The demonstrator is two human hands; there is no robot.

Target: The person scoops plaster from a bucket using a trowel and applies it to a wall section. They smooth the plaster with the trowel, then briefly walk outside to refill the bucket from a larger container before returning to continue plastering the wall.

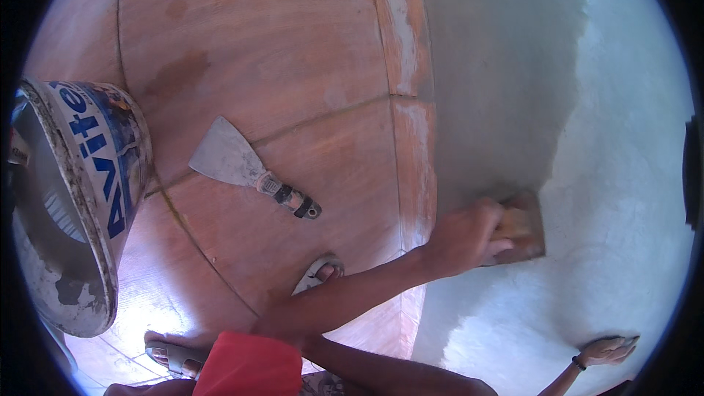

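Observation:
My left hand is closed around the pale handle of a rectangular plastering trowel. The trowel's plate lies against the grey plastered wall, at the border between a darker, damp-looking area and a lighter one. Hand and trowel are slightly blurred. Farther down on the right, my right hand, with a dark band at its wrist, rests with fingers stretched out against the lighter part of the wall. On the tiles left of my left arm lies a putty knife with a wide, smeared blade, touched by neither hand.
A smeared white bucket with blue markings stands at the left, its opening partly visible. Reddish tiles cover the floor, meeting the wall along a plaster-stained strip. My sandalled feet and a bent leg are near the lower edge.

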